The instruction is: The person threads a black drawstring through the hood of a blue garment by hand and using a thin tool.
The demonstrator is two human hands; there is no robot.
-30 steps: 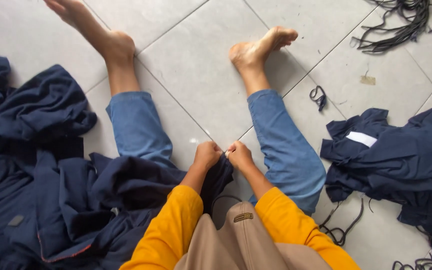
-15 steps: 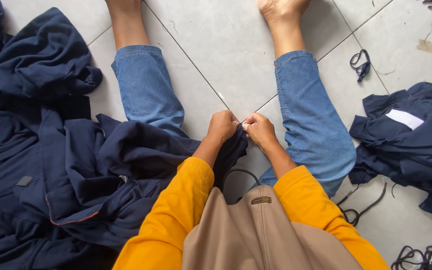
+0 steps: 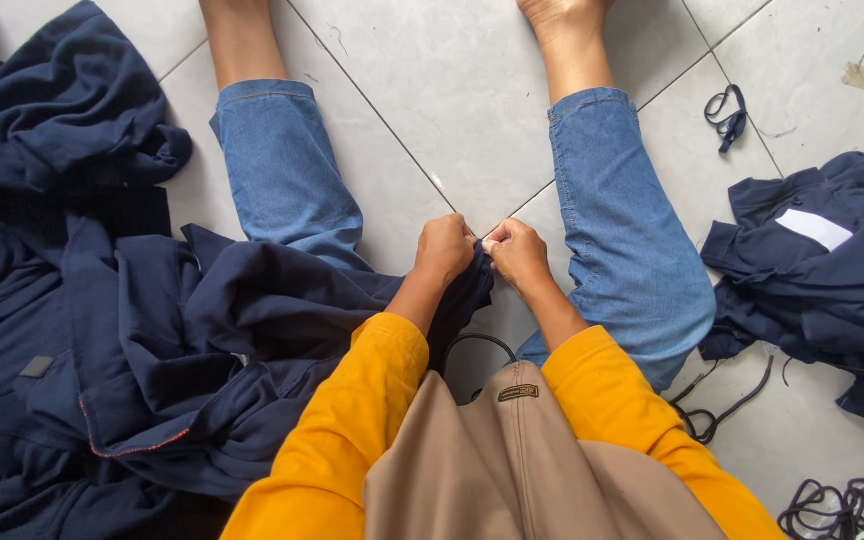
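On floor between legs: left hand (image 3: 444, 248), right hand (image 3: 517, 252) still pinch garment (image 3: 252, 330) edge, grip unchanged, work ongoing.

Feet (image 3: 562, 12) beyond top edge

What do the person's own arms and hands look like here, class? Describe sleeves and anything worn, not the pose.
Both arms wear long, bright yellow-orange sleeves: the left sleeve and the right sleeve end partway down the forearm, leaving the lower forearms bare. The left hand and the right hand are bare, with no gloves, and no rings, watch or bracelets can be seen from this angle.
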